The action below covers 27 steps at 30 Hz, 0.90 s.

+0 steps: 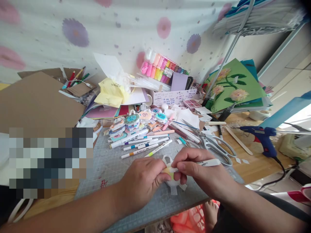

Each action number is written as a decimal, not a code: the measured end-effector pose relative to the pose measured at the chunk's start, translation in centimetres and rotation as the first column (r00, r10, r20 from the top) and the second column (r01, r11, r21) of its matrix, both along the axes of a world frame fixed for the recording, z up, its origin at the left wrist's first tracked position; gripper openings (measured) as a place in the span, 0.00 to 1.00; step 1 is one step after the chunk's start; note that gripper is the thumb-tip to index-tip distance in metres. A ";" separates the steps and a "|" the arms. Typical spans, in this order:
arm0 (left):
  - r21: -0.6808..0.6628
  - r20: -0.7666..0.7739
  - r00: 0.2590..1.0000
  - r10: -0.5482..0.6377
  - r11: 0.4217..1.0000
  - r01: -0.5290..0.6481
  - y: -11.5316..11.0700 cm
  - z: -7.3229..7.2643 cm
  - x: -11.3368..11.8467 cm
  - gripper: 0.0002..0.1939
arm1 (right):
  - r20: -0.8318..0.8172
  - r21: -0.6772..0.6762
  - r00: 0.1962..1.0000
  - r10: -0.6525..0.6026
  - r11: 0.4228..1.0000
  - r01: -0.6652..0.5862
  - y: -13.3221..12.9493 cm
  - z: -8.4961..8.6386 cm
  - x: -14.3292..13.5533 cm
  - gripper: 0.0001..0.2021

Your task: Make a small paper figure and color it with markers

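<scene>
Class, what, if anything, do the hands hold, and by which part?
A marker: left hand at its yellow end, right hand on its white barrel.

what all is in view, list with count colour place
held marker: one, white, yellow end, between the hands
looped piece: one, white, beneath the hands
loose markers: several, white with coloured caps, mat's middle
craft pieces: pile, mixed colours, behind markers
scissors: one, grey, right of markers
paper scraps: many, mostly white, behind scissors
glue gun: one, blue, far right
small packets: many, multicoloured, back
flower card: one, green, back right
cardboard: one, brown, left
creased paper: one, yellow, back left
cutting mat: one, grey, under the hands
table: one, wood, beneath the mat
flowered cloth: one, white, behind
foot: one, bare, lower edge
left hand: one, bare, pinching the marker's end
right hand: one, bare, gripping the marker's barrel
</scene>
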State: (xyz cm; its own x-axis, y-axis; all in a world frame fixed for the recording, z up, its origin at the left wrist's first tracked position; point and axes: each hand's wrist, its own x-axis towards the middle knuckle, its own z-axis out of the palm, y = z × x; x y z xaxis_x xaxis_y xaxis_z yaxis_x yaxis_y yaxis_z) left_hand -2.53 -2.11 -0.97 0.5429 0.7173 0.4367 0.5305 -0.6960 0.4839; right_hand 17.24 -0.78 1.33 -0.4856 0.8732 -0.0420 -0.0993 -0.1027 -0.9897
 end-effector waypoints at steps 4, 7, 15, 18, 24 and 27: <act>-0.067 0.006 0.999 -0.047 0.997 0.047 0.2 0.5 -0.1 0.21 | 0.021 0.029 0.999 -0.024 0.999 0.024 -0.2 0.6 0.1 0.07; -0.142 0.072 0.995 -0.068 0.987 0.077 0.3 0.7 -0.3 0.19 | 0.053 0.079 0.997 -0.052 0.996 0.048 -0.3 1.2 0.0 0.06; -0.471 0.220 0.973 -0.071 0.865 0.170 0.4 1.0 -0.2 0.19 | 0.069 0.113 0.996 -0.058 0.992 0.050 -0.1 1.6 -0.3 0.06; -0.576 0.257 0.964 -0.072 0.789 0.212 0.8 0.7 -0.5 0.19 | 0.093 0.128 0.995 -0.045 0.991 0.033 0.4 1.9 0.2 0.05; -0.666 0.355 0.923 0.149 0.733 0.138 2.3 -0.2 -1.6 0.18 | -0.143 0.293 0.919 -0.366 0.872 0.393 1.6 3.1 4.8 0.05; -0.542 0.252 0.962 0.107 0.839 0.049 2.2 -0.4 -1.2 0.14 | -0.125 0.163 0.957 -0.263 0.946 0.282 1.3 1.5 5.7 0.09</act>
State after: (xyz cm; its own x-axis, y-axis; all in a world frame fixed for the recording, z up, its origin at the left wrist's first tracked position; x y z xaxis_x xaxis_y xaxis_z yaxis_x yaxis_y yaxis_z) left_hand -3.73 0.11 -1.37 0.4391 0.8930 0.0984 0.3457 -0.2691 0.8989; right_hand 22.93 0.53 2.81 -0.2217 0.9616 0.1619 -0.1986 0.1180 -0.9730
